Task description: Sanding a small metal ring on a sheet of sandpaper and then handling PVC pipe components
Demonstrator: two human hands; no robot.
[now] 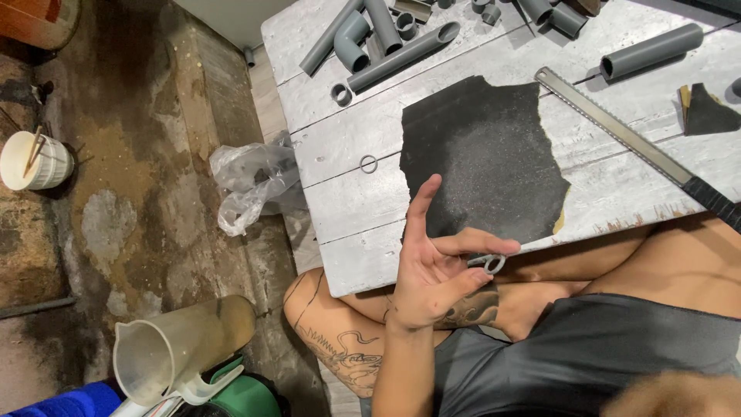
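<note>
My left hand [436, 270] is raised over my crossed legs, just off the near edge of the white wooden table [347, 208]. Its palm faces me and one finger points straight up. The other fingertips pinch a small grey ring [492, 264]. Beyond the hand, a torn black sandpaper sheet [482, 154] lies flat on the table. A second grey ring [368, 164] lies on the boards left of the sheet. My right hand is out of sight.
A long saw blade with a black handle [617, 131] lies diagonally right of the sheet. Grey pipes and fittings [386, 46] crowd the far edge, with one short pipe [652, 50] and a sandpaper scrap [706, 108]. On the floor are a plastic bag [251, 181], a translucent jug [181, 347] and a white cup [35, 162].
</note>
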